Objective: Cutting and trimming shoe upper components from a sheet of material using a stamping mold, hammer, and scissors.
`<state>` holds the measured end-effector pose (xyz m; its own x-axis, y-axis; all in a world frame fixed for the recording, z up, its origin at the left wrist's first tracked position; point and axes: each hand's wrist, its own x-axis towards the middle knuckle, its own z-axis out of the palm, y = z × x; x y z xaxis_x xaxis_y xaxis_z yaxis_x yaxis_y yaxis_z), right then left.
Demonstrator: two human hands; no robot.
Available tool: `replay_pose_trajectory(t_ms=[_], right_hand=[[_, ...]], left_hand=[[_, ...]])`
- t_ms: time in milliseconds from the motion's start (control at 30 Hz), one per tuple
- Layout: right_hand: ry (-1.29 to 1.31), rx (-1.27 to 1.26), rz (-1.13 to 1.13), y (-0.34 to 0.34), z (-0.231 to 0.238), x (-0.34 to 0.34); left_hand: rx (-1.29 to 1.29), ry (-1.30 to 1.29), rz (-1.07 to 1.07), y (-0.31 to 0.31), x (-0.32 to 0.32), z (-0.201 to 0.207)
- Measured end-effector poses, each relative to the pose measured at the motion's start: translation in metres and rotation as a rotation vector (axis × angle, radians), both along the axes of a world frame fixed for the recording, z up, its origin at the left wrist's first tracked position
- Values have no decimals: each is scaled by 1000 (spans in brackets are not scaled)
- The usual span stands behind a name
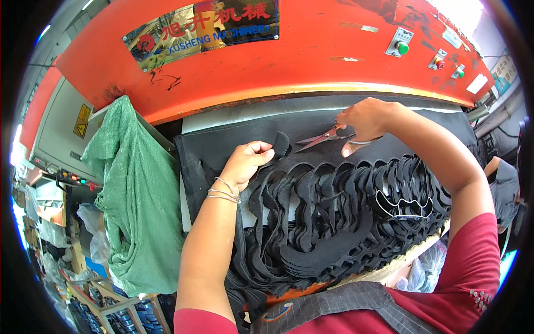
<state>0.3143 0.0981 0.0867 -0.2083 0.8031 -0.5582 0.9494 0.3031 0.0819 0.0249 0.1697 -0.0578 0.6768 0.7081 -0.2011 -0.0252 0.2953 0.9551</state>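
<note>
My left hand (pixel 247 162), with metal bangles at the wrist, pinches a small curved piece of black material (pixel 282 145) between thumb and fingers. In my right hand (pixel 368 119) is a pair of scissors (pixel 321 138), blades parted and tips pointing left toward that piece. Beneath both hands lies a wide black sheet (pixel 222 142), its near edge cut into scallops. Wavy black strips (pixel 303 192) with cut-out gaps hang forward from it. Closer to me, curved black pieces (pixel 322 253) lie in an overlapping stack.
A large red machine (pixel 311 61) with push buttons (pixel 401 48) rises behind the sheet. Green woven cloth (pixel 136 206) drapes at the left. A thin curved outline shape (pixel 403 210) rests on the strips at right. Clear plastic bags (pixel 428 267) sit below the right edge.
</note>
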Motion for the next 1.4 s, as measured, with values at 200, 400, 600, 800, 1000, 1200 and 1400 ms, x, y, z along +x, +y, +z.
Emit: replay_pose_trajectory(t_ms=[200, 400, 600, 800, 1000, 1200, 1400], right_hand=[[33, -32, 30, 12, -11, -25], [57, 82, 32, 14, -2, 2], [16, -22, 52, 15, -12, -27], [73, 6, 115, 19, -22, -44], [-22, 33, 263, 31, -22, -71], [-28, 46, 235, 27, -30, -74], [118, 135, -5, -6, 79, -45]], left_hand=[[2, 46, -26, 0, 2, 3], [-10, 2, -8, 0, 0, -1], [-25, 14, 36, -1, 0, -1], [7, 46, 2, -1, -2, 1], [-41, -46, 12, 6, -3, -6], [-186, -318, 199, 13, -9, -2], [-66, -706, 708, -6, -89, 53]])
